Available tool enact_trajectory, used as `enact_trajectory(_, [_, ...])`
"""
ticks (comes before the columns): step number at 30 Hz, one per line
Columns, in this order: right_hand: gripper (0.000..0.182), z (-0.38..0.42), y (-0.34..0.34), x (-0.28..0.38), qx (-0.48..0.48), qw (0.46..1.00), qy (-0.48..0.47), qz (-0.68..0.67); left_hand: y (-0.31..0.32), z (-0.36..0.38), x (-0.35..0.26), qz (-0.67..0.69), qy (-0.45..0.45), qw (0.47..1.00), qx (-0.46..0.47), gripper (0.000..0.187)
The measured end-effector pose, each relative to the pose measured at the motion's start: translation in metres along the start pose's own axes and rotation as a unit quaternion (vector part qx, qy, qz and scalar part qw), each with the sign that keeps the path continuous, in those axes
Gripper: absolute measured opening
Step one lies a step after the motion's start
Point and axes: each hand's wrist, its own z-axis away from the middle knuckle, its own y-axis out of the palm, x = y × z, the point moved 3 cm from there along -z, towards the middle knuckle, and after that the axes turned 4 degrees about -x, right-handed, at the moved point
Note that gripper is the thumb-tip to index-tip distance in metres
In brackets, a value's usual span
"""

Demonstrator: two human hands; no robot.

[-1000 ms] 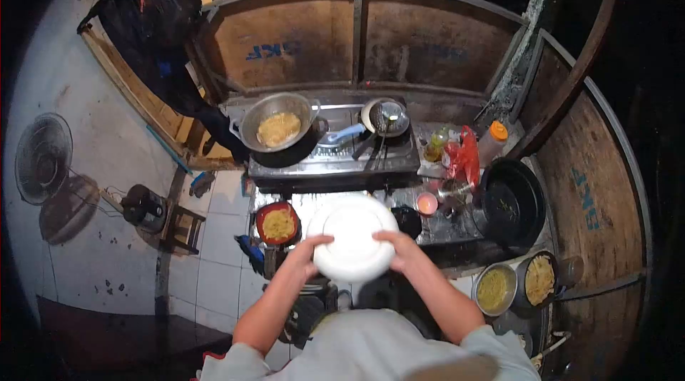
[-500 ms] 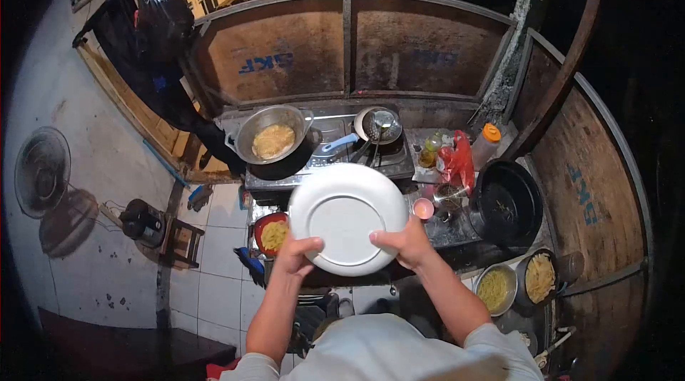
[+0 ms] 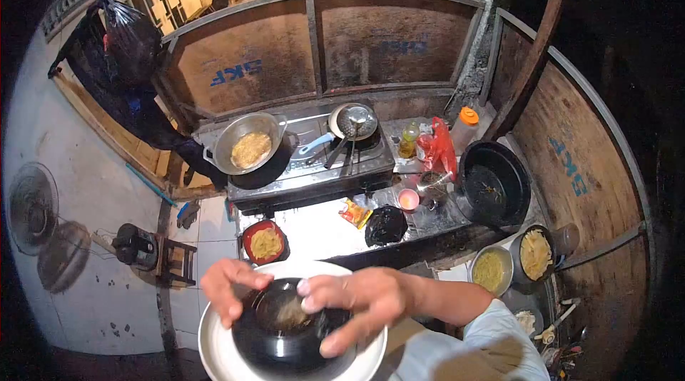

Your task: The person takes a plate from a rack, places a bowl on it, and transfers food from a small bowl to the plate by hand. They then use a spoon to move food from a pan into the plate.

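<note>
A white plate (image 3: pixel 214 345) is low in the view, with a dark, glossy round object (image 3: pixel 275 345) on or over it. My left hand (image 3: pixel 232 288) is at the object's upper left, thumb and fingers apart. From the right, my right hand (image 3: pixel 360 302) reaches across it with fingers spread. Fingertips of both hands are over or against the dark object; firm contact cannot be made out, and neither hand visibly grips it.
On the stove (image 3: pixel 307 167) are a pot of frying food (image 3: pixel 251 150) and a blue-handled pan (image 3: pixel 317 143) with a skimmer. Around it are a red bowl (image 3: pixel 264 242), black bag (image 3: pixel 387 225), black basin (image 3: pixel 494 185), pink cup (image 3: pixel 408 200) and food bowls (image 3: pixel 492 270).
Both hands and the white plate have moved down and left; the hands have let go of the plate's edges. The dark round object now shows. The counter behind is uncovered, and the view has shifted.
</note>
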Motion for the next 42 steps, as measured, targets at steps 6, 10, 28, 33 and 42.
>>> enact_trajectory(6, [0.032, 0.0, 0.022, 0.007, -0.012, 0.999, 0.018, 0.031, -0.007, -0.006, -0.018, -0.011, -0.082, 0.989, 0.126, 0.053])
enact_trajectory(10, [0.034, -0.003, 0.01, -0.006, -0.06, 0.997, 0.041, -0.001, -0.048, 0.03, -0.035, 0.046, -0.247, 0.948, 0.195, 0.05])
enact_trajectory(28, [0.064, 0.067, 0.023, -0.059, -0.139, 0.953, 0.266, -0.038, -0.042, 0.136, 0.042, -0.275, -0.076, 0.751, -0.595, 0.018])
enact_trajectory(33, [0.081, 0.094, 0.02, -0.043, -0.124, 0.959, 0.254, 0.023, -0.043, 0.174, 0.072, -0.123, -0.071, 0.805, -0.576, 0.022])
enact_trajectory(42, [0.064, 0.258, 0.042, -0.099, -0.443, 0.477, 0.607, -0.455, -0.013, 0.203, 0.171, 0.086, -0.377, 0.585, -0.713, 0.059])
